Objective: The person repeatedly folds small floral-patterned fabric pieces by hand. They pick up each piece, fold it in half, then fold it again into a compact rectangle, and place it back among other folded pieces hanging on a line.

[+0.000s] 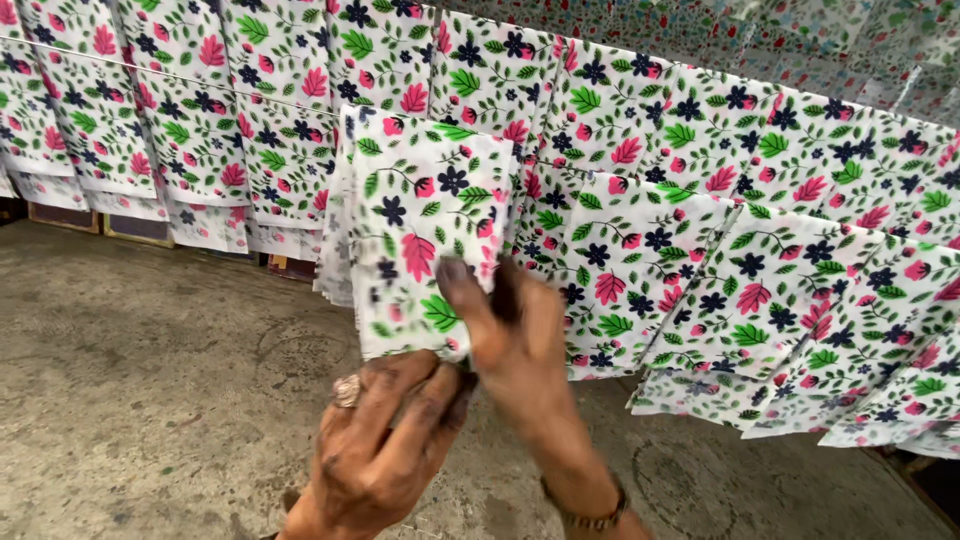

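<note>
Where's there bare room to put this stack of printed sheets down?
Bare concrete floor lies left of both hands, below the hanging floral sheets. A smaller bare strip lies lower right. The whole upper half is crowded with overlapping sheets.

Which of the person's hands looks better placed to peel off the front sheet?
Probably the right hand: its thumb already lies across the front of the floral sheet stack, while the left hand grips the stack's bottom edge.

Rows of white floral-printed sheets [700, 180] hanging overlapped along thin lines [150, 75] that run from upper left to right, bare stained concrete floor [160, 380] beneath, dark flat boards [100, 225] resting along the floor's far edge
</note>
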